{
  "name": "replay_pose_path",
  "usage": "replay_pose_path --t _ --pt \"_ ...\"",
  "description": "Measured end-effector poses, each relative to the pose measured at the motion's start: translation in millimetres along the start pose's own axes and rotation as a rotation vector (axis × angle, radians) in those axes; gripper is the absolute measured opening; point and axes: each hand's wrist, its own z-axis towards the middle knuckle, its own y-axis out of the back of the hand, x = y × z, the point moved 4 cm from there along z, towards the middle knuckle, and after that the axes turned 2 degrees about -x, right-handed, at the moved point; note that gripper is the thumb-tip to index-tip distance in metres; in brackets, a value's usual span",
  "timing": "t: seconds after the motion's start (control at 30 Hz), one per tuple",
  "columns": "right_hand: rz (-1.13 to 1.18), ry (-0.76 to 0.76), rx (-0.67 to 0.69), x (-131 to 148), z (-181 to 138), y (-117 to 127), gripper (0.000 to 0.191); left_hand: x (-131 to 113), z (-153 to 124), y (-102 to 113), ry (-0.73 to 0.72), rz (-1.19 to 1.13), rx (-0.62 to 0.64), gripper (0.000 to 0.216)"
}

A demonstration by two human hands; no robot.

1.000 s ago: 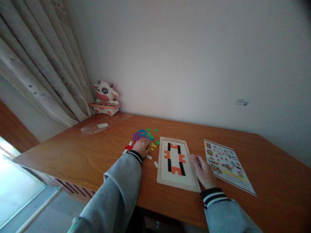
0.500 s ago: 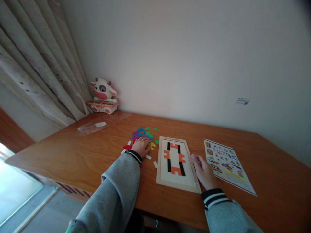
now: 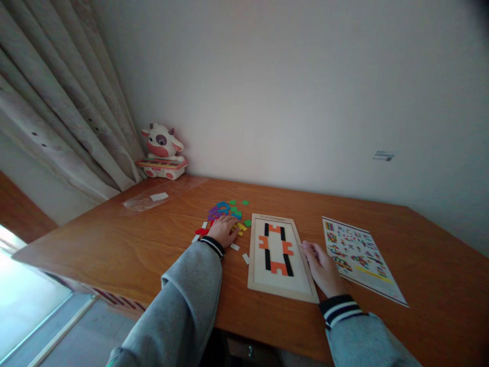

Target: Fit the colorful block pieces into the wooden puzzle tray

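A wooden puzzle tray (image 3: 280, 291) lies on the table with black and orange pieces set in it. Left of it is a heap of loose coloured pieces (image 3: 225, 210). My left hand (image 3: 223, 230) rests palm down on the near side of that heap, fingers curled over some pieces; what it grips, if anything, is hidden. My right hand (image 3: 321, 268) lies against the tray's right edge, fingers loosely bent and resting on the table. Both arms wear grey sleeves with striped cuffs.
A printed pattern sheet (image 3: 359, 257) lies right of the tray. A cow toy (image 3: 162, 151) stands at the back left by the curtain (image 3: 64, 112). A clear plastic bag (image 3: 153, 199) lies near it. Small white pieces (image 3: 245, 258) sit near the tray's left edge.
The view shifted slightly. My left hand stays on the heap of pieces with small finger movement; my right hand stays by the tray's right edge.
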Motion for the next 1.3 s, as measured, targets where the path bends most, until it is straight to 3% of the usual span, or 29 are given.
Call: replay_pose_path --t 0.27,0.7,1.1,1.3 --pt "-0.034 0.003 -0.004 2.0 0.3 -0.7 0.046 6.6 3.1 4.3 0.076 0.031 -0.046 0.030" --pt "-0.034 0.000 -0.002 2.9 -2.2 0.3 0.050 17.9 29.7 -9.0 0.131 0.015 -0.038 0.024" --pt "-0.006 0.005 0.036 2.6 -0.7 -1.5 0.050 20.4 27.5 -10.1 0.103 -0.147 -0.039 0.021" --pt "0.054 -0.028 0.027 -0.6 1.4 -2.5 0.049 26.7 28.1 -12.7 0.176 -0.225 -0.067 0.026"
